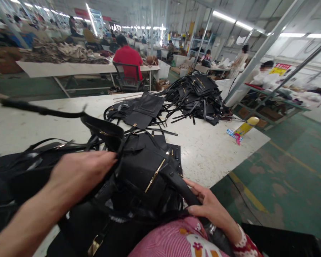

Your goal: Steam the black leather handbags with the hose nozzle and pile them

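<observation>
My left hand (82, 171) is closed on the edge of a black leather piece (104, 130), whose long strap swings out to the left, blurred by motion. Below and to the right sits a black leather bag (139, 171) with a gold zip across it. Around a thick, dark band-like part (186, 187) at this bag's right side, my right hand (207, 201) has its thumb and fingers closed. More black bag pieces with straps and gold buckles lie under and left of my hands, overlapping so that single ones are hard to separate.
The white table (203, 153) carries a large heap of black bag parts (195, 96) and a smaller one (141, 107). A yellow bottle-like object (246, 125) lies near its right edge. Beyond, a person in red (127, 55) sits at another table; green floor (289, 171) shows right.
</observation>
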Available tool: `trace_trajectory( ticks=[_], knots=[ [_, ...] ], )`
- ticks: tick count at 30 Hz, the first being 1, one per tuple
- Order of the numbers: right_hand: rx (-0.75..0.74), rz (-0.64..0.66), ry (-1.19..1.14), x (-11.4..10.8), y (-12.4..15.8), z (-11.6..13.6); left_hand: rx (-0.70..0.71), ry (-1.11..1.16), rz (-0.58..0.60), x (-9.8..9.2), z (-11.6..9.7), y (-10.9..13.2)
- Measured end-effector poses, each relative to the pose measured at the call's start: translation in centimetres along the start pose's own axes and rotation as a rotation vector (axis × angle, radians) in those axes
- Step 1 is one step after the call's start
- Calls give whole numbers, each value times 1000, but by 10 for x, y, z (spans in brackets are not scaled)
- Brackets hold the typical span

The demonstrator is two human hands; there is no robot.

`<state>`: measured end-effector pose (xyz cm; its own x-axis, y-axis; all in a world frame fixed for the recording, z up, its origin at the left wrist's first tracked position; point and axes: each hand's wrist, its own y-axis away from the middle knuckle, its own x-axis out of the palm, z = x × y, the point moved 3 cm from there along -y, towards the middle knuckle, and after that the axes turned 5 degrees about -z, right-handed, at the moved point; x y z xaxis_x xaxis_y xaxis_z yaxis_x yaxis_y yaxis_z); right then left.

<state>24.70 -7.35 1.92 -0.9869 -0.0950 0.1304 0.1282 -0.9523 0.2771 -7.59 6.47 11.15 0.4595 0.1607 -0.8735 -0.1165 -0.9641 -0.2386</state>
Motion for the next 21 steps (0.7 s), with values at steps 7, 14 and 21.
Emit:
trace_trajectory(
  ticks=[7,14,21],
  knots=[
    [37,-18,-38,-3,25,-8,481,-439,517,177,-58,106],
    [116,26,-5,4,14,-14,445,-359,438,175,-58,131],
    [152,145,63,20,-6,-31,428,-368,524,185,-52,133]
  ],
)
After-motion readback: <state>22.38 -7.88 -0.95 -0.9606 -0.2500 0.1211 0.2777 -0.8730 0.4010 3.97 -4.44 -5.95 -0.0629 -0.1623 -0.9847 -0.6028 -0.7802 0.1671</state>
